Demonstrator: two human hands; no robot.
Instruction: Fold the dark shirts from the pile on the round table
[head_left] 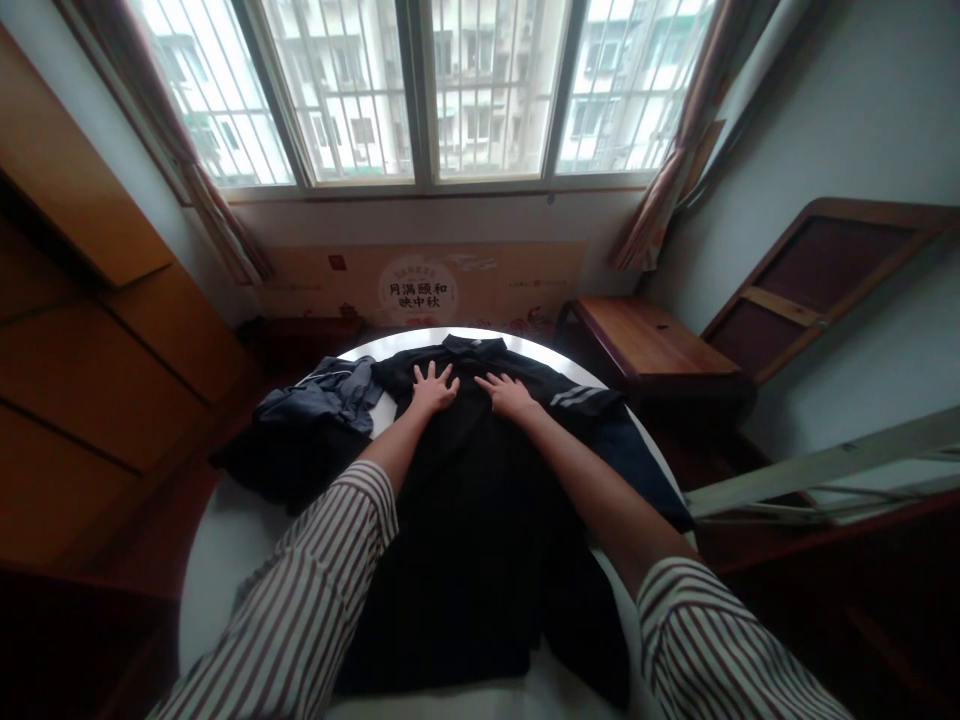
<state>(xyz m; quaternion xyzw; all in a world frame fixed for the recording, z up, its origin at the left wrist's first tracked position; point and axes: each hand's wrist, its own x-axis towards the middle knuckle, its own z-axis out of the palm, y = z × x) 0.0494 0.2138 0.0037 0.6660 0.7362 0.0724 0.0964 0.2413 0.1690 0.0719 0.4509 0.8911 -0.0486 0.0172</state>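
A black collared shirt [457,540] lies spread over a round white table [217,570], its collar at the far edge. Pale stripes mark its right sleeve. On the shirt's upper left part rests my left hand [435,388], fingers spread flat. My right hand [508,394] lies on the upper right part, fingers stretched out toward the middle. Neither hand grips the cloth. Left of the shirt is a crumpled dark grey-blue garment [322,395] with a black garment [285,465] below it. Dark blue cloth [637,450] shows under the right sleeve.
A barred window [420,100] with curtains [225,230] is ahead, above a printed panel [420,285]. Orange-brown cabinets [82,390] stand at the left. To the right are a small wooden table [652,340], a leaning wooden frame [840,270] and a pale metal bar [832,460].
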